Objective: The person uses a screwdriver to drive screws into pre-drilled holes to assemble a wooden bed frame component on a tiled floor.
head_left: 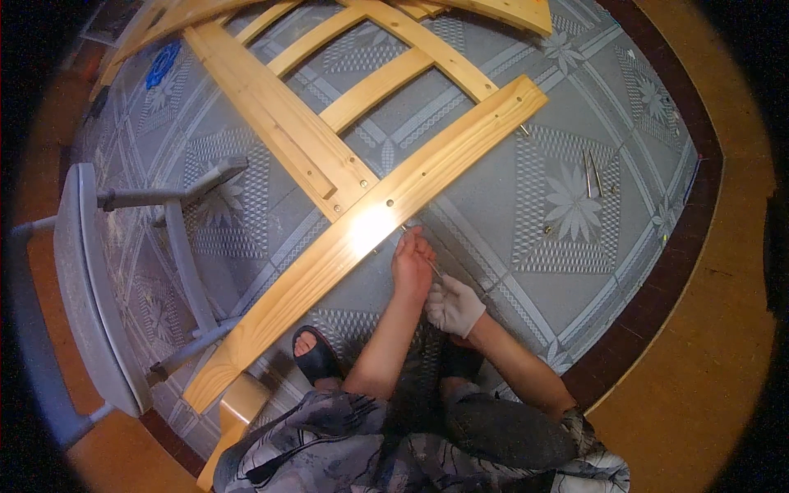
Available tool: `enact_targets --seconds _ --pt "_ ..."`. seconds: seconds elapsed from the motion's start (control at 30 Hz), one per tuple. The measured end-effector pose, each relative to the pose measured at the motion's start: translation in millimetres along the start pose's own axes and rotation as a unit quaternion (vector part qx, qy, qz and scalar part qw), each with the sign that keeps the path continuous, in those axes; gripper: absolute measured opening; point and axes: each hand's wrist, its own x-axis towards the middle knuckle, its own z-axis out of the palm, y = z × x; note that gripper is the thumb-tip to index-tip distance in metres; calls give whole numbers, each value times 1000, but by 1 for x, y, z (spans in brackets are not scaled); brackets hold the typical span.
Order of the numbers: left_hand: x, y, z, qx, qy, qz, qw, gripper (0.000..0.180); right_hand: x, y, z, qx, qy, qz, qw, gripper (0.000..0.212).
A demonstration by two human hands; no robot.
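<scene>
A varnished wooden plank (444, 160) runs diagonally across the floor, joined to a slatted wooden frame (271, 99). Against the plank's near edge, the fingers of my bare left hand (413, 261) are closed just below a small metal end (403, 228); what they pinch is mostly hidden. Lower and to the right, my right hand (454, 306), in a white glove, is closed round a thin metal rod (436, 269). The rod slants up toward my left hand; its exact kind is unclear. A bolt (524, 130) sticks out of the plank's edge farther right.
Two thin metal rods (592, 174) lie on the patterned grey mat (649, 271) at right, beside a small metal piece (548, 230). A grey chair (99, 287) stands at left. Blue cord (163, 66) lies far left. Another curved wooden piece (244, 398) is near my left knee.
</scene>
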Motion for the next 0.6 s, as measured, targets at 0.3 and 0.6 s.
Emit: enact_targets --seconds 0.3,0.6 --pt "-11 -2 2 -50 1 -34 998 17 -7 4 17 -526 125 -447 713 15" --pt "-9 -1 -2 -84 -9 -50 995 14 -23 -18 10 -564 112 -200 794 23"
